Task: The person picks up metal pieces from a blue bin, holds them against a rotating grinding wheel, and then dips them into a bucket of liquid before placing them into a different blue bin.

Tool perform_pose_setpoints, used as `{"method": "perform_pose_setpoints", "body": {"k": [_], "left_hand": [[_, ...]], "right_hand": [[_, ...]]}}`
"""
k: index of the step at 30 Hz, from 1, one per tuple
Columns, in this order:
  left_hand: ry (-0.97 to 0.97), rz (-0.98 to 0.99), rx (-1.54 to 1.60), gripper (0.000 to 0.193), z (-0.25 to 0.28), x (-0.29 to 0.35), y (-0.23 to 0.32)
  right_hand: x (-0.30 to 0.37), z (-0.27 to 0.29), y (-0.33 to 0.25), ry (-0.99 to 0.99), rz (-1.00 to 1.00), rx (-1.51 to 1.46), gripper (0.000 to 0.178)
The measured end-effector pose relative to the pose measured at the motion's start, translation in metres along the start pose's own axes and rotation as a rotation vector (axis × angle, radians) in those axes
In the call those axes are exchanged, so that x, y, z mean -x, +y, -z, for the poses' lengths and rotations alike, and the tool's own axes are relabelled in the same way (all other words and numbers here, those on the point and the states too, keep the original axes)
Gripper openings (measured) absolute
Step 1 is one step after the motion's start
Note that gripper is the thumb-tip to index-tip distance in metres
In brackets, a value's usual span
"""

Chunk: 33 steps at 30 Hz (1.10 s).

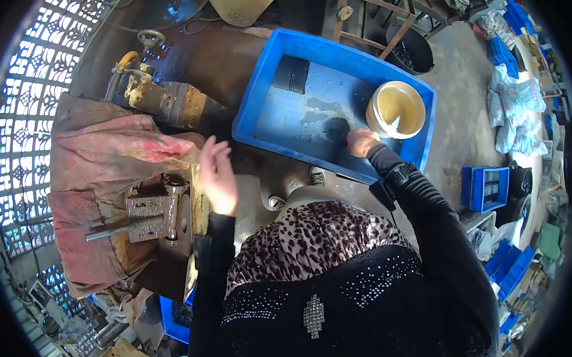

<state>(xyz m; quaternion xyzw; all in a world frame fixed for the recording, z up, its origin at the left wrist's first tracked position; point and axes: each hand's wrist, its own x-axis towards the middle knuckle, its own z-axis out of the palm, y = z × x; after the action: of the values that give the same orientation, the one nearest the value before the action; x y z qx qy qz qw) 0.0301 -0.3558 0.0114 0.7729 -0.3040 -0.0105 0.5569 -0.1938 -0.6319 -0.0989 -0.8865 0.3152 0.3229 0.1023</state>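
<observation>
My left hand (217,178) is raised with its fingers stretched out, slightly blurred and holding nothing. Beside it, on the left, is a wet, shiny metal block (150,216) with a rod across it, set among cloth-draped machinery. My right hand (363,142) is closed in a fist at the near side of a cream plastic bucket (403,103); what it grips is hidden. Inside the bucket is yellowish-brown content with a pointed white patch. The bucket stands at the right end of a blue plastic tray (257,109), where dark rectangular pieces (291,74) lie at the far left.
A stained reddish cloth (106,148) covers the machine on the left, with a rusty cylinder (168,104) behind it. A wooden frame (381,8) and a black tub (414,51) stand beyond the tray. Blue crates (484,188) and plastic bags (516,108) line the right side.
</observation>
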Motion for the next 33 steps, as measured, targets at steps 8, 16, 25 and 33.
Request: {"method": "perform_pose_setpoints", "body": {"k": [8,16,25,33], "left_hand": [[0.194,-0.197,-0.484,0.037,0.057,-0.01,-0.018],[0.216,-0.097,-0.474,0.038,0.055,-0.012,-0.028],[0.21,-0.122,-0.503,0.042,0.058,-0.011,-0.035],[0.207,-0.008,-0.277,0.045,0.058,-0.008,-0.032]], "right_hand": [[0.088,0.084,0.072,0.425,-0.146,-0.328,0.026],[0.02,0.058,0.151,0.106,0.009,0.302,0.023],[0.018,0.005,0.174,0.903,0.024,-0.386,0.025],[0.053,0.069,0.084,0.774,-0.077,-0.901,0.025]]}}
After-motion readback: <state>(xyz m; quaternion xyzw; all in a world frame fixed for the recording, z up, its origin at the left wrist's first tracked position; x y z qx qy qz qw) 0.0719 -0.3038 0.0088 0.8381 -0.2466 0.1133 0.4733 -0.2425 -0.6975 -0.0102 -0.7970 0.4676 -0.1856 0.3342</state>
